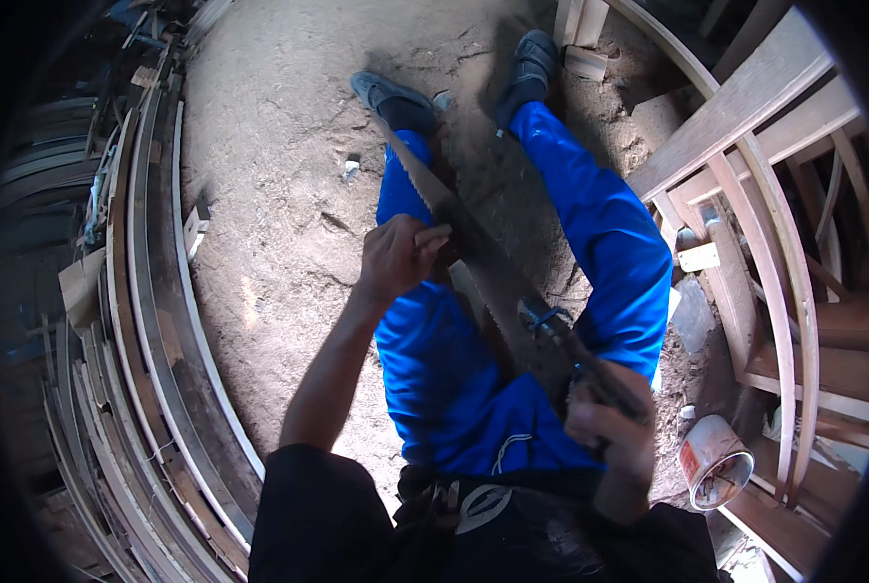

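Observation:
I am seated on a dirt floor with my legs in blue trousers stretched forward. A long hand saw lies diagonally across my lap, its toothed blade running up toward my left foot. My right hand is closed around the saw's dark handle near my right thigh. My left hand is closed at the toothed edge of the blade, about halfway along; a small item may be pinched in its fingers, but I cannot tell what.
Curved wooden planks are stacked along the left. A wooden frame of beams and curved ribs stands at the right. An open tin can lies by my right hip. Small wood offcuts and sawdust are scattered around my feet.

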`<state>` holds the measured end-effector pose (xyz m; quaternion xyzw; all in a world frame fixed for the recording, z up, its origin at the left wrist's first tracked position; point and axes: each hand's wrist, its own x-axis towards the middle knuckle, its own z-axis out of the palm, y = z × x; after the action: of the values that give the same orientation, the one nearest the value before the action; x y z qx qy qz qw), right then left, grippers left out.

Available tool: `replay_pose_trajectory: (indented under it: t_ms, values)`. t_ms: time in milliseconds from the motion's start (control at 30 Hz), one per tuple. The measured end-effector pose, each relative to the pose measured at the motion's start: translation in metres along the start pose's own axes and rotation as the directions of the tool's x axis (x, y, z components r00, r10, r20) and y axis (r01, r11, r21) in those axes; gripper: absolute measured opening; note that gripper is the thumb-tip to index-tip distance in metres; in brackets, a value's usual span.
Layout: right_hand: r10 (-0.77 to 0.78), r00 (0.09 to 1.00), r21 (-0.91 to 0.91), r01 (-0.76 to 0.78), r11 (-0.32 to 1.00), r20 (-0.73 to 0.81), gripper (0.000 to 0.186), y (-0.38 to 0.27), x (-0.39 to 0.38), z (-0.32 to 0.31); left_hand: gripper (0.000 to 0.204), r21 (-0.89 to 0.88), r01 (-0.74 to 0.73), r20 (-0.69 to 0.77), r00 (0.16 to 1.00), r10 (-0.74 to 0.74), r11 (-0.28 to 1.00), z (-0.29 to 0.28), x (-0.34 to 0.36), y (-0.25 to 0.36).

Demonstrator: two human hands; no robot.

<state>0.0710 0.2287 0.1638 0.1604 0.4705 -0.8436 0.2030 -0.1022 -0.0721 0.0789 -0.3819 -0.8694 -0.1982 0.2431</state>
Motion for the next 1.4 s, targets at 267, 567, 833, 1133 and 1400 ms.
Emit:
replay_pose_trajectory:
  t_ms: [267,567,833,1133,1400]
  values:
    - [-0.566,0.762,-0.578,0.627,0.523,0.314,0.019,0.044,0.034,0.034,0.034,-0.457,0.602,-0.073,0.708,-0.702,0.655,-0.002,0.045,0.021]
    - [-0.802,0.514,-0.465,0.815,0.346,0.305,0.011,0.063,0.073,0.031,0.044,-0.712,0.651,-0.027,0.351,-0.936,0.264,0.002,0.042,0.036]
    - [-0.684,0.722,-0.544,0.616,0.57,0.1,0.014,0.034,0.098,0.029,0.035,-0.664,0.663,0.001,0.463,-0.886,0.346,-0.039,0.04,0.078]
    - [-0.413,0.905,-0.207,0.424,0.881,0.1,0.029,0.011,0.117,0.054,0.034,-0.684,0.676,0.091,0.453,-0.887,0.275,-0.055,0.036,0.113]
    - [-0.309,0.933,-0.161,0.338,0.927,0.183,0.034,0.022,0.116,0.056,0.039,-0.589,0.736,0.149,0.506,-0.85,0.335,-0.042,0.025,0.111]
